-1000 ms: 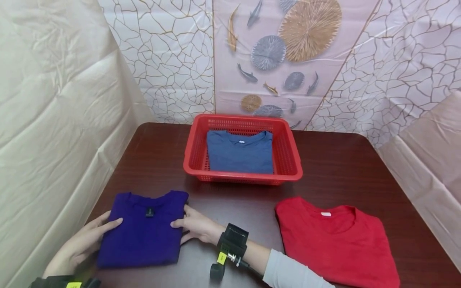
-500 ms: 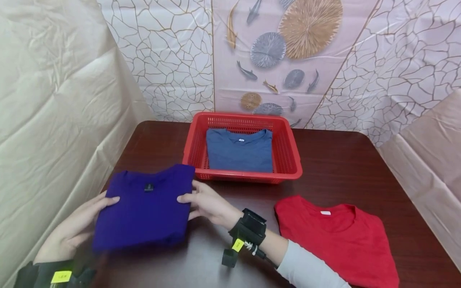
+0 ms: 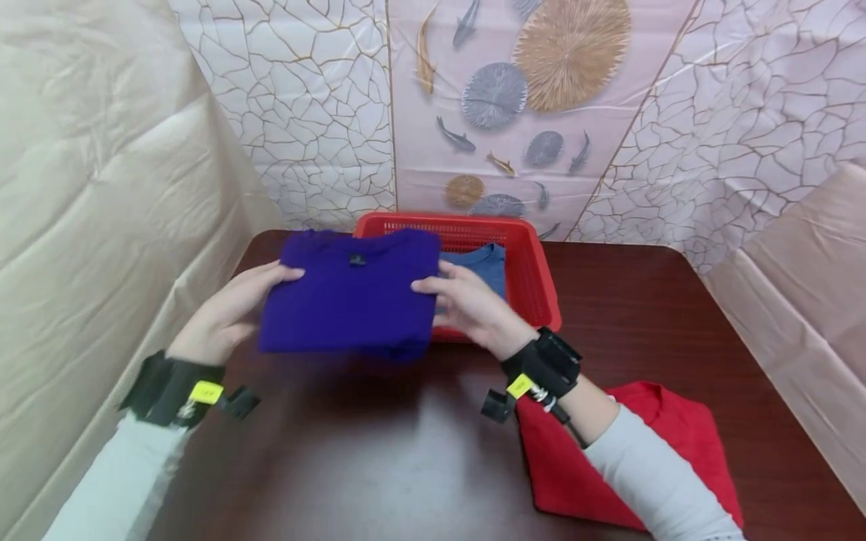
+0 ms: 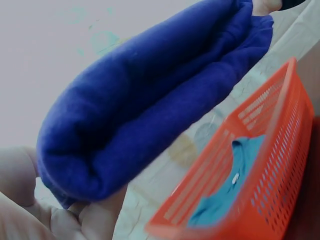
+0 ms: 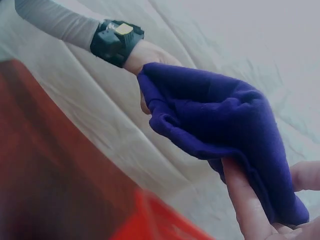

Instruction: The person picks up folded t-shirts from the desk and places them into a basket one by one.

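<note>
A folded purple-blue T-shirt (image 3: 348, 300) with a dark neck label is held in the air, level with the left part of the red basket. My left hand (image 3: 233, 308) pinches its left side, thumb on top and fingers beneath. On the opposite side my right hand (image 3: 473, 300) grips it the same way. Both wrist views show the shirt's folded layers between thumb and fingers. Inside the red plastic basket (image 3: 534, 278) lies a folded blue-grey T-shirt (image 3: 490, 267), partly covered from the head view by the purple one; the left wrist view shows this blue shirt (image 4: 227, 187) too.
A folded red T-shirt (image 3: 575, 466) lies on the right of the dark brown table (image 3: 629, 315), partly behind my right forearm. Cream cloth (image 3: 135, 225) hangs along the left side, and a patterned sheet (image 3: 325, 113) covers the back.
Both hands have lifted the purple-blue T-shirt off the table and carried it forward and to the right, up to the basket. The red shirt and the basket have stayed in place.
</note>
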`<state>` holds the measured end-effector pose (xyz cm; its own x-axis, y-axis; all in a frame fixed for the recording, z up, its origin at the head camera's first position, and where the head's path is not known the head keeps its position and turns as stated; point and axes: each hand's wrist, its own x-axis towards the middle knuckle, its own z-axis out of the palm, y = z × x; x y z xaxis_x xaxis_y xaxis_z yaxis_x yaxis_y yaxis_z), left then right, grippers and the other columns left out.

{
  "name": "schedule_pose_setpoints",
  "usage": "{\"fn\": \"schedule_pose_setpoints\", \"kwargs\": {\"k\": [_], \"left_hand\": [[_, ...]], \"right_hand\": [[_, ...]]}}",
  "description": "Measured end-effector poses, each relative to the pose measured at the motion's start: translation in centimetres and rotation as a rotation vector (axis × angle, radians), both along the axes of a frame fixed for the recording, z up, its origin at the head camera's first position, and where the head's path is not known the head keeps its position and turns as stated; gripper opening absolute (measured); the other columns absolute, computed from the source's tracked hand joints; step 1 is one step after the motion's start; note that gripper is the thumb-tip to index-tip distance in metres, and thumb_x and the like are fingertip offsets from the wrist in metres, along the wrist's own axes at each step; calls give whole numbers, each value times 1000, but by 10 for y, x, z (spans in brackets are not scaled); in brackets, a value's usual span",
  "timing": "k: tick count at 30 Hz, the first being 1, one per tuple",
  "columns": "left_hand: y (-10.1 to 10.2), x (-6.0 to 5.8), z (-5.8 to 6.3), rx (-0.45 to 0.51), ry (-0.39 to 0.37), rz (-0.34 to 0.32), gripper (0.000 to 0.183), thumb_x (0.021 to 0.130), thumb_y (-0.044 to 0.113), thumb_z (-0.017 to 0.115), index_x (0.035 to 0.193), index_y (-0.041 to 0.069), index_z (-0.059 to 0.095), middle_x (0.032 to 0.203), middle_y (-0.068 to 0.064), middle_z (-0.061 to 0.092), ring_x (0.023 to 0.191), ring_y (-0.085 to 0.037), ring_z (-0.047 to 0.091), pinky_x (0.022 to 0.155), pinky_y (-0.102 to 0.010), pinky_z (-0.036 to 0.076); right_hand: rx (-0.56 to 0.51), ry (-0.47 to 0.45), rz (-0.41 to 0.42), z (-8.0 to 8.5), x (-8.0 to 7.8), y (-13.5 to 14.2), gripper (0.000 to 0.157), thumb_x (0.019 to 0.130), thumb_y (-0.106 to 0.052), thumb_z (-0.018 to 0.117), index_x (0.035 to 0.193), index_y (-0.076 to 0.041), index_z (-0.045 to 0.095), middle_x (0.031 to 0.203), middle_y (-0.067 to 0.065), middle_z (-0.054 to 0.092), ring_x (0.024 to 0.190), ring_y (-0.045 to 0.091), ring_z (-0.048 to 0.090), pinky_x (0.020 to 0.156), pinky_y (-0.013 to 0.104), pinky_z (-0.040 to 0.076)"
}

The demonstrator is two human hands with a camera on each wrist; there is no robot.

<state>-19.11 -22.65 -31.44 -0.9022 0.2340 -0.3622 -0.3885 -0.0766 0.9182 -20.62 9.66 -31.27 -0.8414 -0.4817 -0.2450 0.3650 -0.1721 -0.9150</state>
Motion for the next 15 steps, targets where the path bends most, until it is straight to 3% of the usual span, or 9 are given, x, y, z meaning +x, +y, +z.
{"fn": "schedule_pose_setpoints", "kwargs": {"k": [4,8,11,15], "left_hand": [[38,-38,6,13,3,-7,38,102,25,60,137,14,52,104,6,71,87,-10,68,77,-28,58],[72,-70,7,44,-21,11,24,100,20,60,123,13,57,91,2,70,79,-12,67,70,-28,57],[93,-93,4,49,-44,32,26,99,17,60,123,11,55,89,1,68,76,-13,65,67,-28,56],[114,-117,-6,50,-71,14,36,101,14,55,136,9,49,101,-3,65,82,-14,65,66,-28,56]], "right_hand": [[49,-14,-42,11,-18,34,62,102,-7,54,159,-12,28,120,2,66,97,14,70,83,35,58],[111,-27,-94,17,-37,61,69,103,-8,54,162,-14,19,140,7,56,99,12,69,86,34,57],[175,-33,-128,18,-52,77,77,103,-9,55,164,-15,8,147,9,49,98,11,69,85,32,57],[265,-14,-163,13,-74,92,82,101,-8,59,164,-14,7,130,6,60,90,10,71,79,30,59]]}}
